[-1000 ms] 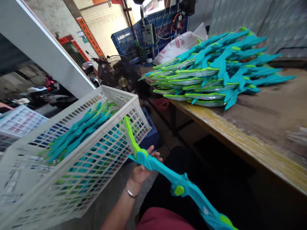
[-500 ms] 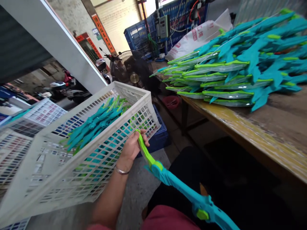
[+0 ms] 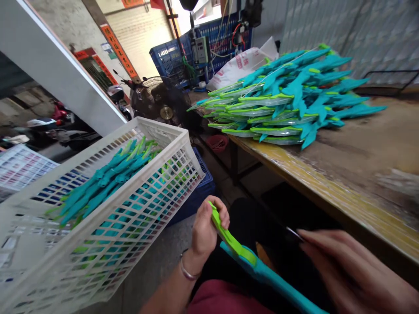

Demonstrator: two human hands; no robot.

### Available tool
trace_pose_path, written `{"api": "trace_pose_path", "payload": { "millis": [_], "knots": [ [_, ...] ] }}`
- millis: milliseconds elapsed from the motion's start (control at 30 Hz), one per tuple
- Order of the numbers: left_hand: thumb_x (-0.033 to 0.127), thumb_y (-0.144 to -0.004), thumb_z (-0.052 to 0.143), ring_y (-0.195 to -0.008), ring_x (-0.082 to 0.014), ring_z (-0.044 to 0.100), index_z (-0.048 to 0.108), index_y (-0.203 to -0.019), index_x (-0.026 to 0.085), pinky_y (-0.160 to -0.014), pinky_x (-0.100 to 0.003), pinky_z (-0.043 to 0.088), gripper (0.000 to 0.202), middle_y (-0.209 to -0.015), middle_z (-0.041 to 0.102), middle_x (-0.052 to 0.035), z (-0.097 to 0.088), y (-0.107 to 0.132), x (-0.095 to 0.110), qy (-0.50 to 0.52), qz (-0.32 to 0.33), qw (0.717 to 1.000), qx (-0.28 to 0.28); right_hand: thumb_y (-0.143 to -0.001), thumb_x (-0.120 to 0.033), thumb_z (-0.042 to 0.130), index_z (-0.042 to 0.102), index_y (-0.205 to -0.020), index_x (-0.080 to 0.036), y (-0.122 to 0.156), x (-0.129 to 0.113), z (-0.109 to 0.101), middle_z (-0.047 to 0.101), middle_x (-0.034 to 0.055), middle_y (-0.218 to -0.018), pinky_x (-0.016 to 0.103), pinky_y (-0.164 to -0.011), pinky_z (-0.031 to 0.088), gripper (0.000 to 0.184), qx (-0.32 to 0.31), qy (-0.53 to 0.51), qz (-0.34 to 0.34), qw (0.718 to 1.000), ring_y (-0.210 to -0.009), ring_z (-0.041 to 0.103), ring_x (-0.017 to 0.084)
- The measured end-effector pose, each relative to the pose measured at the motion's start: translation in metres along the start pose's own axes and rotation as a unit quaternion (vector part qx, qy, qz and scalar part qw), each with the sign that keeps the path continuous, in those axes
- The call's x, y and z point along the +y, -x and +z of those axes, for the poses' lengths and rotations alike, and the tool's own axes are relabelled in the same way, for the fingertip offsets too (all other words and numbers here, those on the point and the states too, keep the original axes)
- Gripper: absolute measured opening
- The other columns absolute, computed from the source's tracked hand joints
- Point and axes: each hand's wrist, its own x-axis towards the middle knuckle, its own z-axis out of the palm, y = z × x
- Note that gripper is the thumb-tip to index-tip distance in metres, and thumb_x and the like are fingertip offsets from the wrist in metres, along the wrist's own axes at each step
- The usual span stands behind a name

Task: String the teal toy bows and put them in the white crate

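Nearest, right: right hand [image 3: 356, 264] pinches slim metal object [image 3: 293, 233] (blurred; type cannot be told). Near centre: left hand [image 3: 204, 229] closed round lime end of plastic part [image 3: 262, 269], teal length slanting down toward near right. Part looks light, stiff, smooth, possibly slippery; likely weakest at joint, so teal length seems soundest hold. Left, beyond: white crate [image 3: 160, 133] with similar parts [image 3: 108, 179]. Far right: pile [image 3: 294, 96] on bench [image 3: 363, 144].

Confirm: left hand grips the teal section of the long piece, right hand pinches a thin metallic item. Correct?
One error: the left hand grips the lime-green end of the long piece, as the head view shows. The right hand does pinch a thin metallic item.
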Motion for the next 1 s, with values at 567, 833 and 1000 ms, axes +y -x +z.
{"api": "trace_pose_path", "payload": {
  "millis": [567, 833, 1000],
  "knots": [
    [0.071, -0.092, 0.054, -0.062, -0.0157, 0.039, 0.042, -0.075, 0.020, -0.060, -0.032, 0.032, 0.055, -0.067, 0.041, -0.0019, 0.025, 0.039, -0.006, 0.036, 0.037, 0.987, -0.154, -0.103, -0.026, 0.057, 0.068, -0.095, -0.025, -0.008, -0.065, 0.052, 0.064, 0.0012, -0.082, 0.020, -0.052, 0.052, 0.014, -0.082, -0.209, 0.039, 0.974, -0.067, 0.064, 0.013],
    [0.069, -0.093, 0.054, -0.065, -0.0155, 0.038, 0.044, -0.078, 0.020, -0.062, -0.032, 0.032, 0.053, -0.069, 0.043, -0.0023, 0.022, 0.042, -0.007, 0.043, 0.021, 0.985, -0.166, -0.105, -0.024, 0.053, 0.066, -0.109, -0.022, -0.005, -0.069, 0.050, 0.066, 0.0038, -0.090, 0.023, -0.055, 0.053, 0.014, -0.052, -0.129, -0.060, 0.988, -0.074, 0.066, 0.014],
    [0.070, -0.094, 0.050, -0.068, -0.0159, 0.037, 0.043, -0.080, 0.019, -0.067, -0.032, 0.033, 0.053, -0.073, 0.043, -0.0027, 0.018, 0.042, -0.009, 0.035, 0.036, 0.982, -0.180, -0.103, -0.034, 0.055, 0.068, -0.112, -0.025, 0.006, -0.067, 0.056, 0.068, 0.0033, -0.089, 0.024, -0.054, 0.054, 0.019, -0.111, -0.174, 0.030, 0.978, -0.074, 0.067, 0.017]
  ]
}}
